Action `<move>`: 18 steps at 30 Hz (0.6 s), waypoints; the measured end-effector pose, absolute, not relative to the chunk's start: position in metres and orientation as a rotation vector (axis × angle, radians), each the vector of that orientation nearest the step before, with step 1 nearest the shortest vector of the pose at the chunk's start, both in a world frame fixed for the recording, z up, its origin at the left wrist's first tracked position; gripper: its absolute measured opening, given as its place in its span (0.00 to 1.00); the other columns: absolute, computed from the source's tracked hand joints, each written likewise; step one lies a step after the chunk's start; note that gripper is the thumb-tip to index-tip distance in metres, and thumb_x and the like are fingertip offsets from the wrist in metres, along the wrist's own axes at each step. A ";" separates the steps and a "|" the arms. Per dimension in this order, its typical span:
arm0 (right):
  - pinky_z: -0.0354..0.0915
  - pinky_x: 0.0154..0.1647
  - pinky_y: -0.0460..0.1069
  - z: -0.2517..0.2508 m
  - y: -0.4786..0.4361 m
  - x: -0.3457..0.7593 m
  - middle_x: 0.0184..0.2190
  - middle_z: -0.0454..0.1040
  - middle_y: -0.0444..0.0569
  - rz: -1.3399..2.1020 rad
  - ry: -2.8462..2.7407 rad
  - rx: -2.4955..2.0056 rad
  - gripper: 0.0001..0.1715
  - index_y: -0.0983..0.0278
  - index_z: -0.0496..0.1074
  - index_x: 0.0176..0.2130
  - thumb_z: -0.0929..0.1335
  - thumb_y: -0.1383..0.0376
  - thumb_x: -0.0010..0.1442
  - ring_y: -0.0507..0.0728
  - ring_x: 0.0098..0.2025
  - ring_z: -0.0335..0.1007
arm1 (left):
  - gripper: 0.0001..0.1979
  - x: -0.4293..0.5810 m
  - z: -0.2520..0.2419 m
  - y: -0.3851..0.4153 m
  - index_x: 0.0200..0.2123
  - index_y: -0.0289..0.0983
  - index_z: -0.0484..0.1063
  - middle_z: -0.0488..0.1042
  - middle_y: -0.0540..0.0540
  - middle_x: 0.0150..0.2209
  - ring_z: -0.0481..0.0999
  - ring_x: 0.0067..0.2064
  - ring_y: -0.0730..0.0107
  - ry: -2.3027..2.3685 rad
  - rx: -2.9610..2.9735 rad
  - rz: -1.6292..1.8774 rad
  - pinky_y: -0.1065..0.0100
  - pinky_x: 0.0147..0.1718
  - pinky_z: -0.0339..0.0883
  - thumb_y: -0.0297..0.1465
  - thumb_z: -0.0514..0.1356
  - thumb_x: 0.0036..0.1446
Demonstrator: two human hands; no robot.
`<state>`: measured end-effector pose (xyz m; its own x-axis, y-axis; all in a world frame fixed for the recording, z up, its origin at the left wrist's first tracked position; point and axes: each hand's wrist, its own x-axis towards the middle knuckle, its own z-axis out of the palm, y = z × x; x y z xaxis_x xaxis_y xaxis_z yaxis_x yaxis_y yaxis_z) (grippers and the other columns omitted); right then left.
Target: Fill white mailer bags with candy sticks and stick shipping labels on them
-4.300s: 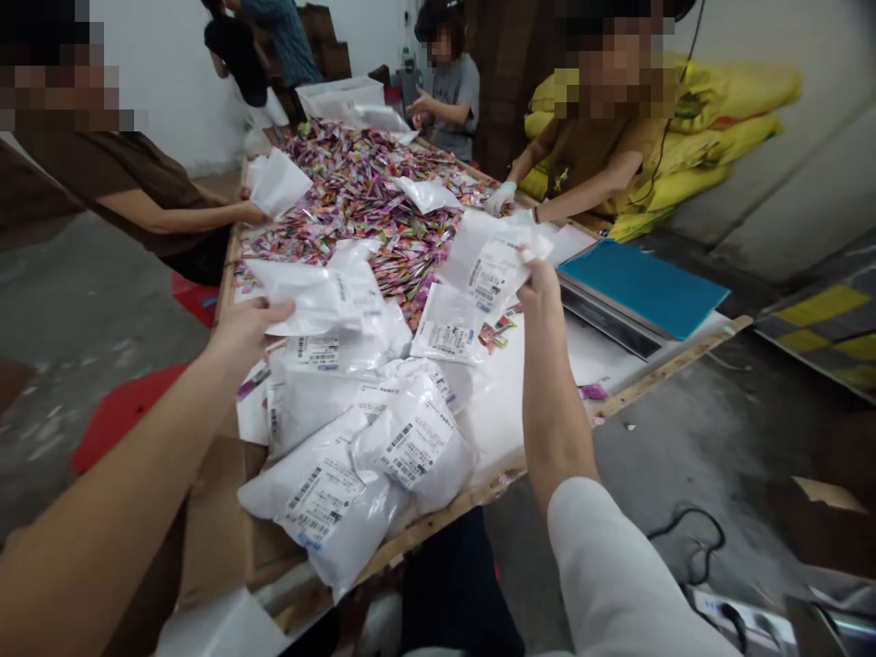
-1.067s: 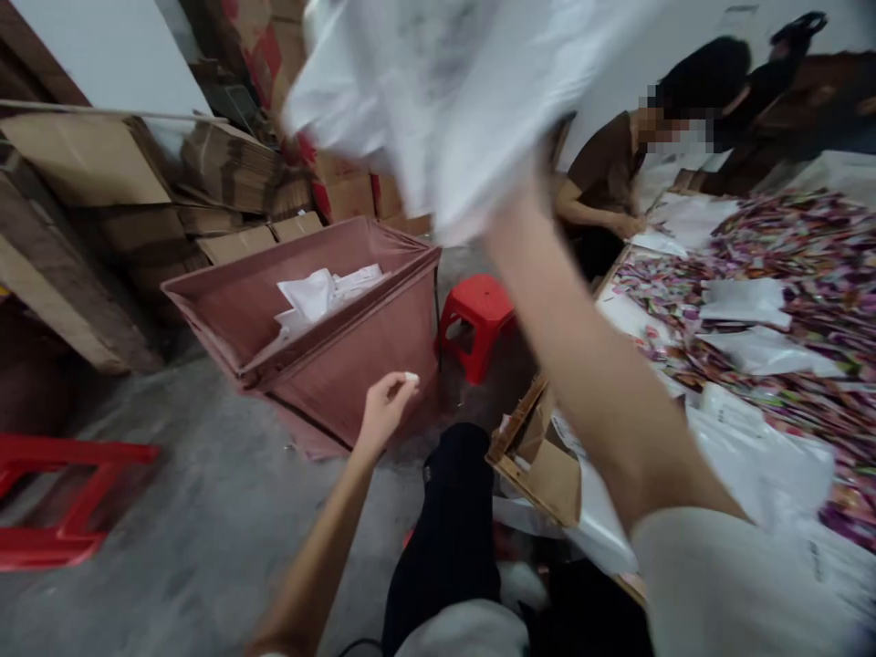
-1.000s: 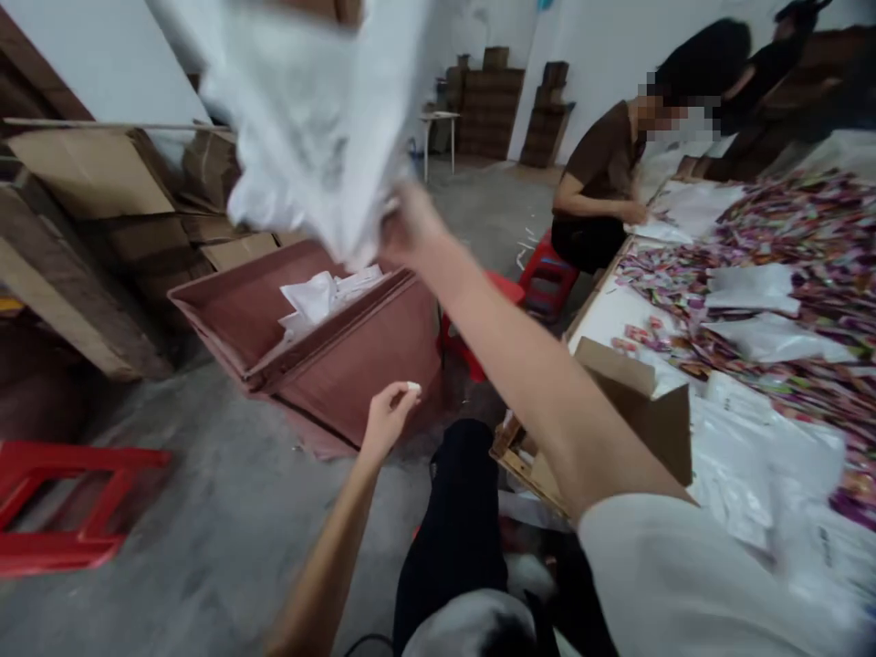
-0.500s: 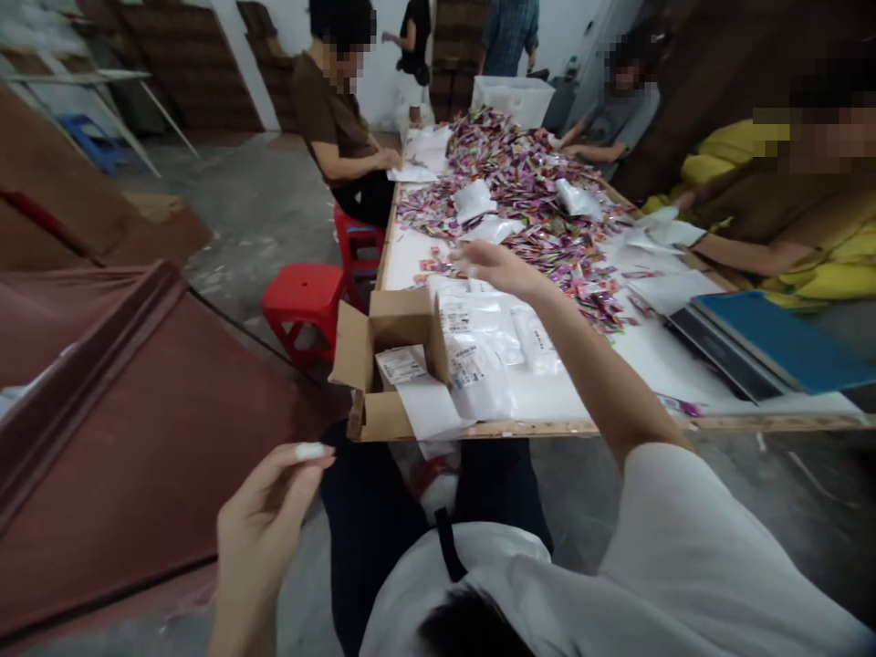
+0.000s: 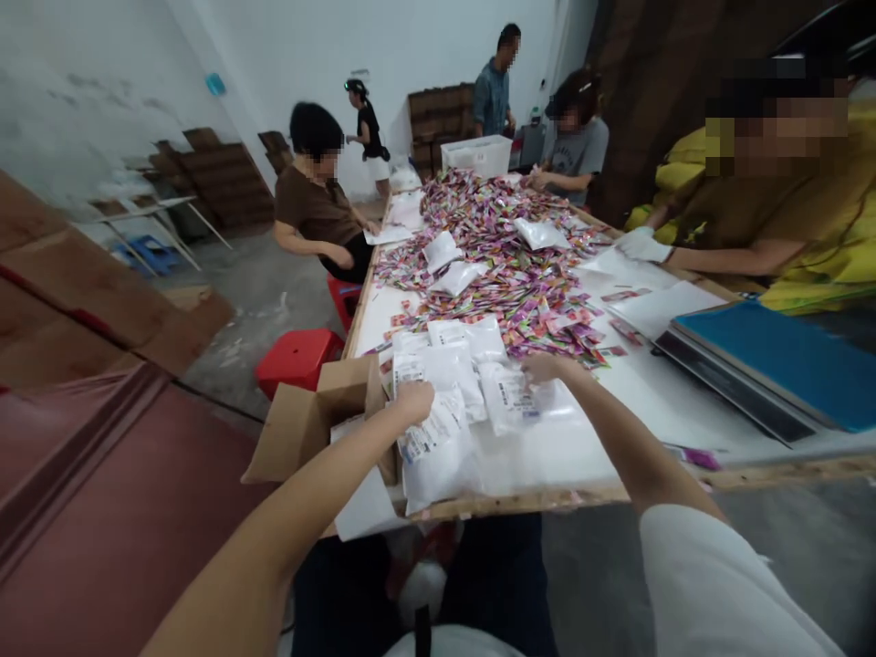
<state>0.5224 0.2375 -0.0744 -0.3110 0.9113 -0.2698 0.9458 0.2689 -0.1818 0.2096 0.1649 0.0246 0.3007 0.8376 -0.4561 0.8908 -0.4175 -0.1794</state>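
Observation:
My left hand (image 5: 415,402) is closed at the upper edge of a labelled white plastic bag (image 5: 438,452) near the table's front edge; its fingertips are partly hidden. My right hand (image 5: 547,372) has its fingers curled at the upper right corner of another white plastic bag (image 5: 505,400) with printed text. More of these filled bags lie behind and between my hands. Left of them stands an open cardboard box (image 5: 291,429), and a white sheet (image 5: 366,506) hangs over its front.
A large heap of small colourful packets (image 5: 493,246) covers the table's middle. A blue-topped flat device (image 5: 773,356) sits at the right. Co-workers sit along both sides; a gloved hand (image 5: 643,245) is at the right. A red stool (image 5: 299,359) stands left.
My left hand has moved from beside the table onto the bags. My right hand has drawn back from the packets to a bag. The view has tilted up.

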 end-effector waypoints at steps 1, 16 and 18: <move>0.70 0.41 0.51 -0.074 0.238 0.523 0.33 0.80 0.52 -0.517 2.427 1.778 0.17 0.64 0.79 0.30 0.77 0.65 0.35 0.62 0.37 0.77 | 0.16 0.210 0.022 0.171 0.44 0.33 0.76 0.79 0.40 0.44 0.78 0.47 0.57 1.619 2.420 -0.802 0.52 0.47 0.72 0.36 0.68 0.55; 0.65 0.33 0.53 -0.068 0.142 0.613 0.40 0.78 0.62 -2.725 2.079 2.777 0.16 0.58 0.78 0.34 0.78 0.61 0.42 0.58 0.34 0.75 | 0.13 0.193 0.047 0.291 0.32 0.39 0.81 0.81 0.48 0.34 0.77 0.39 0.57 1.382 2.308 -0.466 0.66 0.38 0.68 0.33 0.67 0.38; 0.65 0.33 0.53 -0.073 0.131 0.605 0.41 0.78 0.62 -2.911 1.883 2.814 0.15 0.58 0.78 0.34 0.77 0.62 0.43 0.57 0.35 0.75 | 0.13 0.190 0.033 0.296 0.32 0.40 0.80 0.81 0.50 0.36 0.77 0.41 0.58 1.347 2.252 -0.460 0.68 0.39 0.67 0.34 0.67 0.38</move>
